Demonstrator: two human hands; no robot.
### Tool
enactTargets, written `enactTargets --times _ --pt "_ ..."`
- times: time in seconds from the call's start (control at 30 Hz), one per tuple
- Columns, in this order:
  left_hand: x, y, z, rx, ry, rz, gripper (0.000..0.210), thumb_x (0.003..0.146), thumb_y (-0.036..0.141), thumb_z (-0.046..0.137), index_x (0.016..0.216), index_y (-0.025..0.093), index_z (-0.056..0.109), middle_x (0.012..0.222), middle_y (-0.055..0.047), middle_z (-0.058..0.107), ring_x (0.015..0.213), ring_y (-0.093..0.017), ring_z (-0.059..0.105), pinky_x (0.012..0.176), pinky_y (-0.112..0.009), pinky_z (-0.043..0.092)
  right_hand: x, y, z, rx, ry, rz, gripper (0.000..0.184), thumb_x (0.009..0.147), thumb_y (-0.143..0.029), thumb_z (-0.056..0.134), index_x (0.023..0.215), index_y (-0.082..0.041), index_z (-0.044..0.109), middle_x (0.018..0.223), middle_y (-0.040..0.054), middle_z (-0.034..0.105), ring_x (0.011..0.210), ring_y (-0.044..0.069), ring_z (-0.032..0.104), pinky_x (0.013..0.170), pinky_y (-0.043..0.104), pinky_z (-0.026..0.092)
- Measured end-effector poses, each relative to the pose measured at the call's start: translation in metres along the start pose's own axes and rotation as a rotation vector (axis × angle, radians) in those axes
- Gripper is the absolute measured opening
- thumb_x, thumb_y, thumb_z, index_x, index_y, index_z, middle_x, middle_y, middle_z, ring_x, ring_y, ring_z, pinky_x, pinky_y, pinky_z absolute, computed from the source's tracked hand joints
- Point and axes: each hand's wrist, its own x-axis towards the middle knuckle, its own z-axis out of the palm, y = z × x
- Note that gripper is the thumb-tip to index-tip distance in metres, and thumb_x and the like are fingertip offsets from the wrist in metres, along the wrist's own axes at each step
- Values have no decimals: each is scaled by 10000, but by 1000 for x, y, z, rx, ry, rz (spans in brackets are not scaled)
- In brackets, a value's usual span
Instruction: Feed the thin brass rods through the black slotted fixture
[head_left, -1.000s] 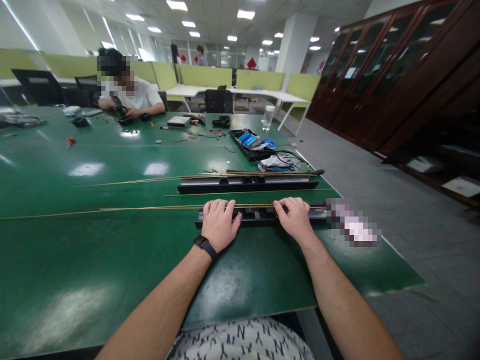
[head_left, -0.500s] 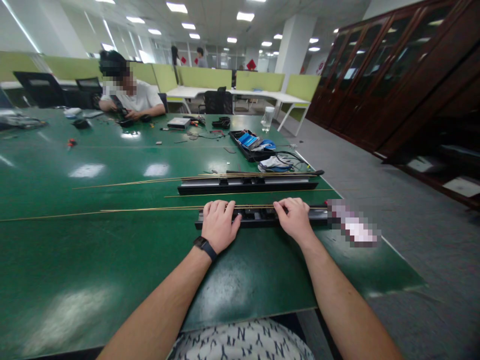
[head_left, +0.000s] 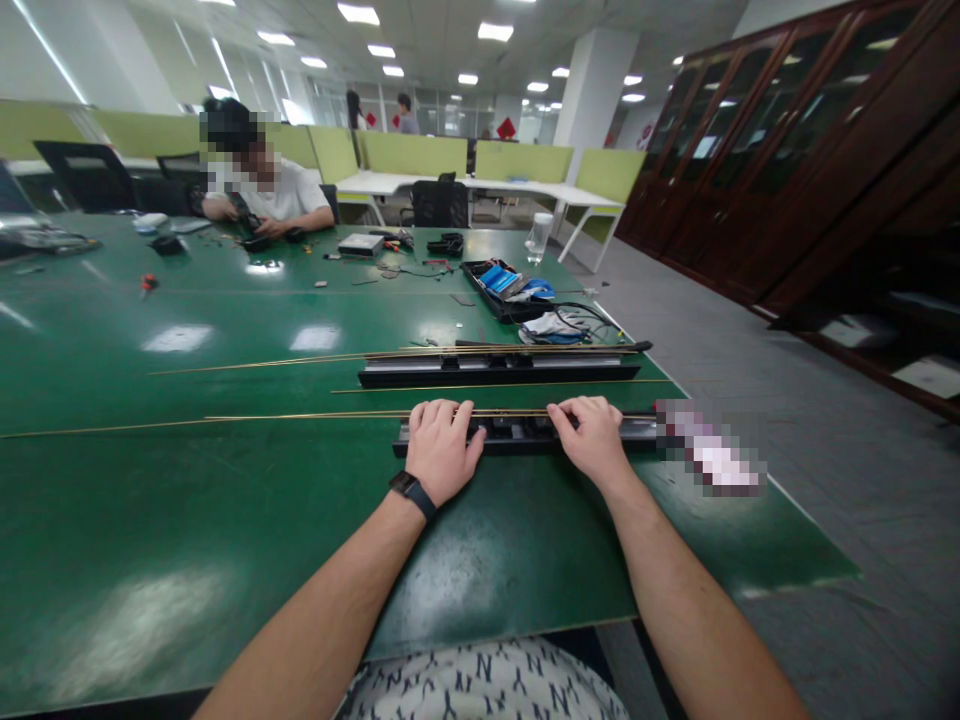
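Observation:
Thin brass-coloured rods [head_left: 300, 416] lie lengthwise along a black and silver rail [head_left: 517, 446] in front of me, running far out past its left end. My left hand [head_left: 441, 450], with a dark watch on the wrist, rests across the rail's left part. Its fingers lie over the rods and its thumb is spread apart. Toward the right part, my right hand [head_left: 592, 438] has thumb and forefinger pinched at the rods; its other fingers are curled. The fingertips of both hands are partly hidden behind the rail.
Beyond lies a second rail [head_left: 495, 377] with more rods along it, and a single rod [head_left: 349, 391] between. A black tray [head_left: 480, 290], a cup [head_left: 538, 240] and a white box [head_left: 361, 245] stand farther back. A co-worker [head_left: 289, 190] sits across the green table [head_left: 247, 540].
The view has shifted very slightly. Both hands keep their places on the rail and rods, with no clear movement.

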Motion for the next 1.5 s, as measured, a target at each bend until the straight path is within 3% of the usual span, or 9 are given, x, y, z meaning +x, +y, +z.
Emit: enactTargets --times 0.2,1.5 --pt "0 0 -1 6 -4 0 361 984 406 527 1283 225 616 1147 -125 679 1154 -305 571 1058 -499 354 0 0 -1 -18 11 0 308 978 -414 542 756 -228 648 850 41 719 966 238 560 905 407 303" --pt "0 0 0 11 15 7 361 972 400 554 1273 212 621 1133 -119 679 1137 -303 576 1052 -492 357 0 0 0 -5 8 -3 308 964 -447 564 776 -231 675 833 37 713 929 230 552 872 392 290"
